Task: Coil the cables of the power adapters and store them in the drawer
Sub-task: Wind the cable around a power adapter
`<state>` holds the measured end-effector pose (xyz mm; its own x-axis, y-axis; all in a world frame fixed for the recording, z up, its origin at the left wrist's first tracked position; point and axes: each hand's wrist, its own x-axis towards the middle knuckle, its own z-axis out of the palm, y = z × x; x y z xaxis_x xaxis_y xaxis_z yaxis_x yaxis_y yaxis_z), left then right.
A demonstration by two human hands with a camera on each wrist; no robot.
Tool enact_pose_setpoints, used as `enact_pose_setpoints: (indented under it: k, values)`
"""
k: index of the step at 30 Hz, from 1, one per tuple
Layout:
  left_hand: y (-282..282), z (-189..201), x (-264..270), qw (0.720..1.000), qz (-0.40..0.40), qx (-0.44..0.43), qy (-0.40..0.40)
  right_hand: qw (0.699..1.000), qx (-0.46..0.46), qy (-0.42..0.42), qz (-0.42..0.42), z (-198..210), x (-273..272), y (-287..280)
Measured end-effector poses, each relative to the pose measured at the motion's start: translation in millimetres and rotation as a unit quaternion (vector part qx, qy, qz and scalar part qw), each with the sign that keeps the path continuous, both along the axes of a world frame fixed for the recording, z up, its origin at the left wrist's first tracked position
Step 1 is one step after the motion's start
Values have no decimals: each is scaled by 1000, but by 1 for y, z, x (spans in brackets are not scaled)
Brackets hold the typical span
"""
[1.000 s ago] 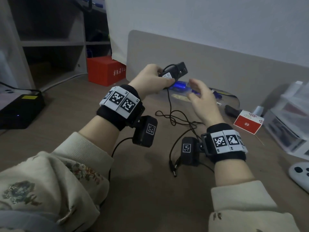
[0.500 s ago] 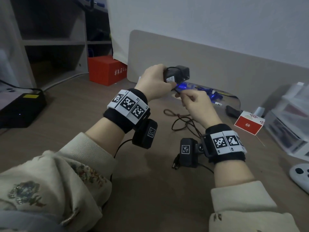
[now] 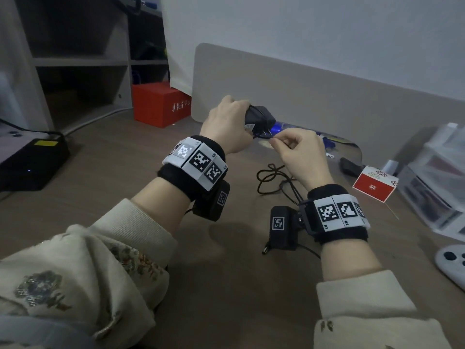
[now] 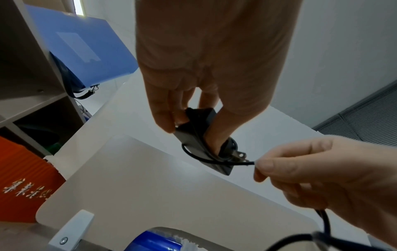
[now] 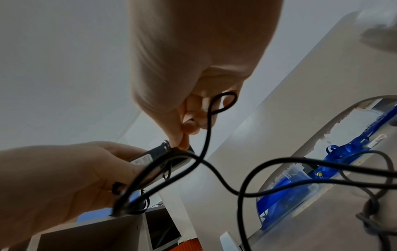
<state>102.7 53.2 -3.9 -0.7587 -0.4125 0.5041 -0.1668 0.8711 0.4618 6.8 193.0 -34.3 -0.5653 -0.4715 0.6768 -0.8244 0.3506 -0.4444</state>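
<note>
A black power adapter [image 3: 260, 116] is gripped by my left hand [image 3: 241, 122] above the desk, prongs toward my right hand. My right hand [image 3: 276, 142] pinches its thin black cable [image 3: 271, 177] right beside the adapter. In the left wrist view the cable [image 4: 214, 161] loops under the adapter [image 4: 193, 134] to my right hand's pinch [image 4: 256, 165]. The right wrist view shows my right hand [image 5: 181, 144] at the adapter [image 5: 154, 152], with slack cable [image 5: 225, 180] hanging in loops. The rest lies tangled on the desk, with its barrel plug [image 3: 265, 251] near my right wrist.
A grey divider panel [image 3: 314, 91] stands behind the hands, with blue items [image 3: 278, 127] at its cutout. A red box [image 3: 161, 104] sits back left and a black device [image 3: 30, 159] far left. A small red-white box [image 3: 375, 185], clear drawer unit [image 3: 435, 177] and white controller [image 3: 453, 263] are at the right.
My right hand, open beside the adapter a second ago, has closed into a pinch on the cable next to it. My left hand has turned the adapter, and some slack has lifted off the desk.
</note>
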Motion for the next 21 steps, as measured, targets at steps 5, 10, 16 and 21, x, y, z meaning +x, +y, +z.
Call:
enact_pose_setpoints:
  k: [5, 10, 16, 21]
  values:
    - [5, 1, 2, 999, -8, -40, -28, 999, 7, 38, -10, 2, 4, 1]
    - [7, 6, 5, 994, -45, -68, -72, 996, 32, 68, -38, 3, 5, 6]
    - [-12, 13, 14, 968, -129, -113, -181, 996, 52, 76, -19, 2, 1, 9]
    - [-27, 19, 23, 954, -178, -69, -233, 991, 79, 111, 6, 3, 2, 7]
